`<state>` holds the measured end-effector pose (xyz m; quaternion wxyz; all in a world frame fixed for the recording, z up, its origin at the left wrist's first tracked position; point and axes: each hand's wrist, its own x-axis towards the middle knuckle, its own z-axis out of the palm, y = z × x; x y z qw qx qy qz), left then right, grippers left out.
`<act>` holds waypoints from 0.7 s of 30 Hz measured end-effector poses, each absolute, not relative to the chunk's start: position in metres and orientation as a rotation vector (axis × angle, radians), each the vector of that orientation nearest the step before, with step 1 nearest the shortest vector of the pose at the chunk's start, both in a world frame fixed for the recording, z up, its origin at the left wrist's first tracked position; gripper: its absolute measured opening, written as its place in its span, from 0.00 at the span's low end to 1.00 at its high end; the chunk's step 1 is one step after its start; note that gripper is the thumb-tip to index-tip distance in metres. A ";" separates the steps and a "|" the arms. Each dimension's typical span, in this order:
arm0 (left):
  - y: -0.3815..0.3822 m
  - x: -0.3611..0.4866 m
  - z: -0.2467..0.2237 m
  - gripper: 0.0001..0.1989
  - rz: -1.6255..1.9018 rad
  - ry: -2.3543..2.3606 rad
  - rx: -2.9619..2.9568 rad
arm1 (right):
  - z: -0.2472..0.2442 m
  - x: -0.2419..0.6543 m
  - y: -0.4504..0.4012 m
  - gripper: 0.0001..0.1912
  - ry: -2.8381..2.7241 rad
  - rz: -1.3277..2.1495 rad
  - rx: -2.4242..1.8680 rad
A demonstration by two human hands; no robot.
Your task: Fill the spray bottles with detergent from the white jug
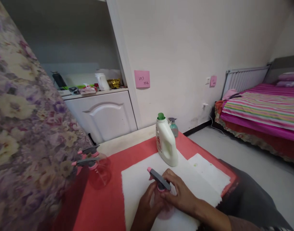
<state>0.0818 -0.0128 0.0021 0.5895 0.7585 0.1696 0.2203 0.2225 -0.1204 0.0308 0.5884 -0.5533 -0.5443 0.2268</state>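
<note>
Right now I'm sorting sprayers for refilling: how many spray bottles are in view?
4: one pink spray bottle between both hands on the white cloth, two clear pink bottles at the table's left edge, one teal sprayer behind the white jug. Others may be hidden.

A detergent jug [166, 142] is standing on a cloth [137, 183] covering the tabletop [108, 199], a small spray bottle [173, 126] just behind it; two sprayer bottles [96, 166] are sitting to the left, a bed [262, 112] lying far right.

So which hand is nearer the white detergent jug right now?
Right. The right hand sits just below the detergent jug on the spray bottle's head; the left hand is lower and further left.
</note>
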 end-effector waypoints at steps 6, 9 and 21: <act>-0.004 0.080 -0.006 0.21 0.514 0.384 1.808 | 0.024 0.219 -0.118 0.11 -1.152 0.425 -1.392; -0.004 0.079 -0.009 0.20 0.583 0.337 1.872 | 0.021 0.217 -0.115 0.16 -1.057 0.426 -1.434; -0.021 0.105 0.046 0.12 0.743 0.455 1.915 | 0.016 0.220 -0.108 0.15 -0.983 0.468 -1.465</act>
